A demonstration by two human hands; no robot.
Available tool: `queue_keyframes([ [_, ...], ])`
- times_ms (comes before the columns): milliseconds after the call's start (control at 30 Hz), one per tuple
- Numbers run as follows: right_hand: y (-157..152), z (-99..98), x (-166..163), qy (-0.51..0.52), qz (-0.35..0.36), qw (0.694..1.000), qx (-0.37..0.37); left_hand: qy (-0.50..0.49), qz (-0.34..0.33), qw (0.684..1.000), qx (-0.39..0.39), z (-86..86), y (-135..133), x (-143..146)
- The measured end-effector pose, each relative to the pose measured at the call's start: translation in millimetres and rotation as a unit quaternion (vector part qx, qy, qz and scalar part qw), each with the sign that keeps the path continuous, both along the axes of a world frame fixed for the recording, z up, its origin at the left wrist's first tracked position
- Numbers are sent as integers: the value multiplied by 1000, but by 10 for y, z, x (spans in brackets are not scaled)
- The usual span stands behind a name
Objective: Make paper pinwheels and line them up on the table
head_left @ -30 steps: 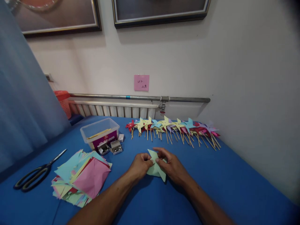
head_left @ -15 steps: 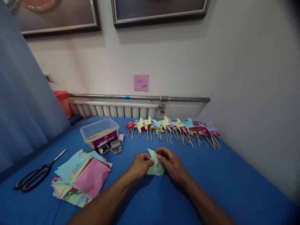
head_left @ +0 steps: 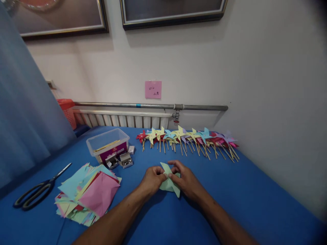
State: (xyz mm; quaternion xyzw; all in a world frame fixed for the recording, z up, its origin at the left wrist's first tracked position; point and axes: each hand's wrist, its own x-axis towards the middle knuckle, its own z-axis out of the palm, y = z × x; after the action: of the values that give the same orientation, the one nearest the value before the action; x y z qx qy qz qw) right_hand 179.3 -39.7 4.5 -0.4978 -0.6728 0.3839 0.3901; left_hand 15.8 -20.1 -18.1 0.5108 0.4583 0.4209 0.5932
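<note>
"Right hand (head_left: 186,177) is moving! Its thumb is sliding in toward the left thumb, and a pointed flap is now showing on the near right of the green paper (head_left: 167,184), where it wasn't half a second ago!"

"And how is the left hand (head_left: 152,179) doing?"

"Curling nearly closed, pinching the paper from the left! Right hand's staying half open, index finger arching above, thumb pressing near the middle; the fingers underneath are hiding, so I can't tell their grip."

"Where's the paper sitting?"

"Centre, just above the blue tabletop (head_left: 230,204)! Pinwheels (head_left: 180,132) are lining the far side, paper sheets (head_left: 98,194) are piling up on the left, and scissors (head_left: 42,189) are lying farther left."

"Behind the sheets, a plastic tub (head_left: 113,152) is holding sticks!"
</note>
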Motion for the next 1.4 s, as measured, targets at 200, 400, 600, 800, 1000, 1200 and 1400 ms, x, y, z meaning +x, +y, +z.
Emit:
queue_keyframes([
  [200,-8,37,-10,42,10,999,-27,-12,3,1000,-13,9,-4,6],
  [400,-16,40,-10,52,16,998,-24,-28,4,999,-27,75,-24,0],
  [600,-30,48,-18,39,10,999,-17,-25,3,999,-24,57,-22,3],
  [800,-56,94,-22,49,34,998,-19,3,15,1000,-7,36,0,-3],
  [1000,-72,95,-11,43,72,996,-22,-7,22,999,-24,103,-15,-14],
  [1200,-53,51,-21,42,64,997,-18,-16,24,999,-19,65,-3,-10],
  [1400,-78,82,-51,48,59,997,-32,-11,24,999,-24,39,15,-2],
])
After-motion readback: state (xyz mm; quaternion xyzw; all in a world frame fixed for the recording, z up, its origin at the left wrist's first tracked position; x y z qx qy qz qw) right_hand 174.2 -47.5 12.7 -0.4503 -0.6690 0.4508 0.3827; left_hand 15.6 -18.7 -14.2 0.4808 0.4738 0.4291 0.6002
